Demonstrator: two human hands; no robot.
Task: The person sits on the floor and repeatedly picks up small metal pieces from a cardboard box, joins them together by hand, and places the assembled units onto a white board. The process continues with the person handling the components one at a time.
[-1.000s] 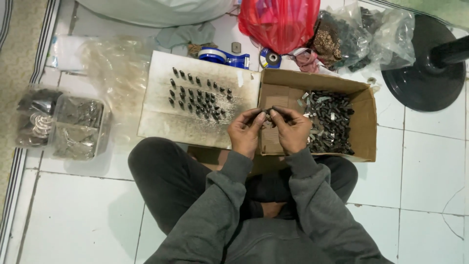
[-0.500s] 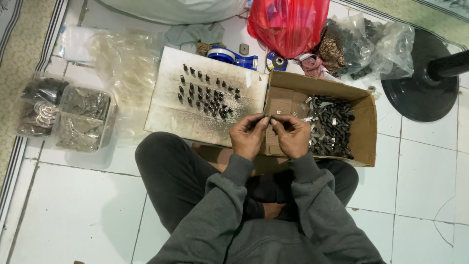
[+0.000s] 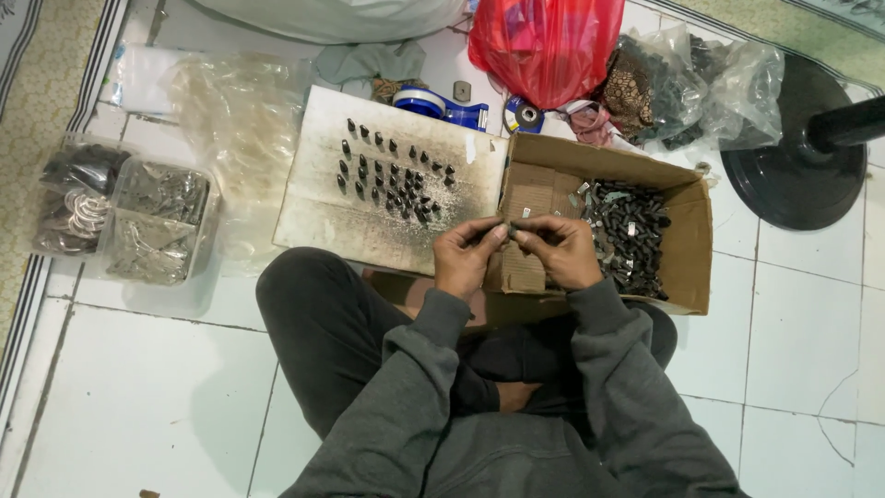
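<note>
My left hand point(image 3: 464, 260) and my right hand point(image 3: 562, 251) meet in front of my lap, fingertips pinched together on a small dark metal part point(image 3: 510, 232). They hover over the near left corner of an open cardboard box point(image 3: 687, 240) that holds a heap of small dark metal parts point(image 3: 627, 231). To the left lies a flat white board point(image 3: 323, 207) with several small dark parts point(image 3: 392, 175) standing upright in rows.
Clear plastic bags of metal pieces point(image 3: 152, 221) lie at the left on the white tile floor. A red plastic bag point(image 3: 544, 41), a blue tape dispenser point(image 3: 438, 106) and grey bags point(image 3: 701, 83) sit behind the box. A black round stand base point(image 3: 793, 175) is at right.
Both hands stay together on the small part; they have shifted only slightly as the view moved a little.
</note>
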